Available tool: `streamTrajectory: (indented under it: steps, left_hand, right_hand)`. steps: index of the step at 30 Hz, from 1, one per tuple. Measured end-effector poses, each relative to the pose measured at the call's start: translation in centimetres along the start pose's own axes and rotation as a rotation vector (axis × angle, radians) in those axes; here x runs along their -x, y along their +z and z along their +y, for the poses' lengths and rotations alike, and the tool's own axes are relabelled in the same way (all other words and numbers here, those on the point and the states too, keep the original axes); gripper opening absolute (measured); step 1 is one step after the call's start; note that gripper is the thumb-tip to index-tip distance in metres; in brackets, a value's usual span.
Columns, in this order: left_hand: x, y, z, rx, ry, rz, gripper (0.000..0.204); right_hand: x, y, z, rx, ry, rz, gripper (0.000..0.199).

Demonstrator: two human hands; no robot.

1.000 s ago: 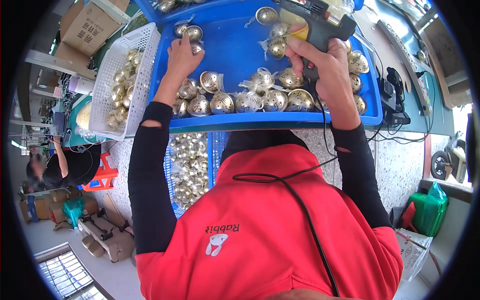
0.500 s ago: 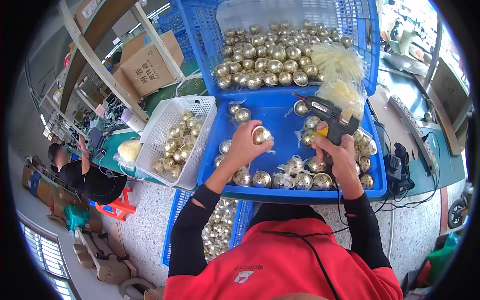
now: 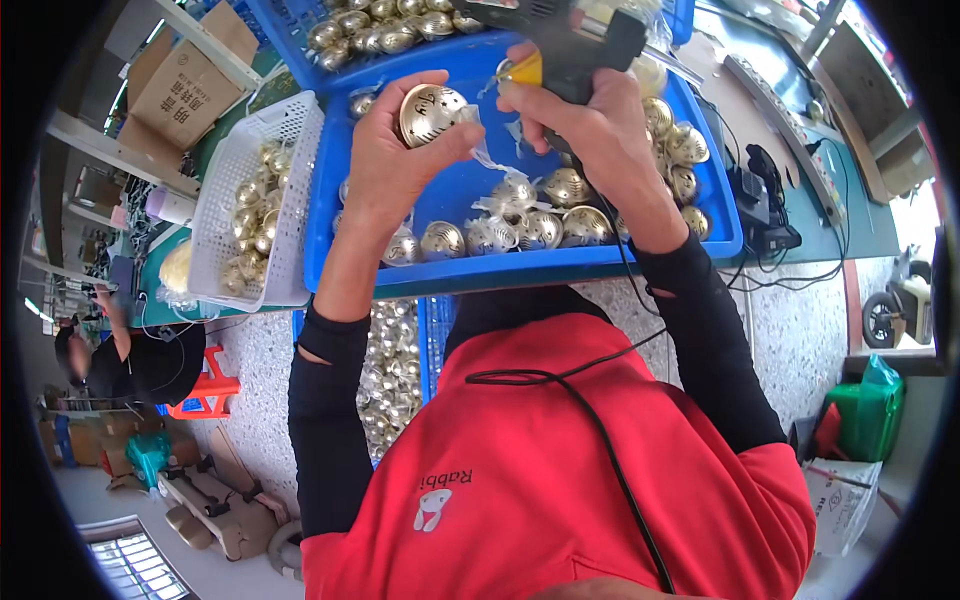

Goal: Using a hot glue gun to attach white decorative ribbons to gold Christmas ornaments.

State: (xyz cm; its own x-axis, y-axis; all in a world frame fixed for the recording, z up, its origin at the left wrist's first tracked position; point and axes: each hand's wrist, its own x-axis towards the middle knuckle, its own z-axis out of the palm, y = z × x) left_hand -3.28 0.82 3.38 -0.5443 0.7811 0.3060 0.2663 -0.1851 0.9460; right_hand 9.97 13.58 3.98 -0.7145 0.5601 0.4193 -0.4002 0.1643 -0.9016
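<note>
My left hand (image 3: 385, 170) grips a shiny gold ball ornament (image 3: 424, 112) with dark cut-out patterns. A strip of clear film (image 3: 478, 140) sticks out by my thumb. To its right, my right hand (image 3: 605, 125) is wrapped round a black glue gun (image 3: 575, 55) with a yellow trigger (image 3: 526, 70). The gun is blurred, and its front end lies near the top edge of the picture, above the ball. Below both hands is a blue tray (image 3: 500, 270) holding several gold balls (image 3: 442, 240), some with clear film on them.
A white basket (image 3: 302, 215) of gold balls stands left of the tray. Behind is a blue crate (image 3: 285, 40) with more balls. A black cable (image 3: 590, 425) runs across my red top. Another crate of balls (image 3: 390, 370) sits below the table edge. A person (image 3: 140, 360) sits far left.
The view has tipped down, so the tray and basket sit higher. Both hands look nearer. The ball has turned in my left hand, and the glue gun has moved up and to the left.
</note>
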Motion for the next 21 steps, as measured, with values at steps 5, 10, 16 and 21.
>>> streamTrajectory:
  steps: [5,10,16,21]
  left_hand:
    - [0.6,0.8,-0.2,-0.087,0.001,-0.048,0.052]
    - [1.1,1.6,-0.9,-0.085,-0.001,-0.1,0.054]
    - [1.8,1.5,-2.6,0.301,-0.312,-0.168,0.048]
    - [2.1,1.7,-3.9,0.557,-0.391,-0.185,0.054]
  right_hand:
    - [0.6,0.0,0.8,0.205,-0.088,0.013,0.03]
    - [0.8,-0.2,1.5,0.178,0.048,-0.09,0.033]
    - [0.2,-0.5,1.0,-0.092,0.092,-0.001,0.02]
    - [0.6,0.0,0.4,-0.196,0.153,0.071,0.019]
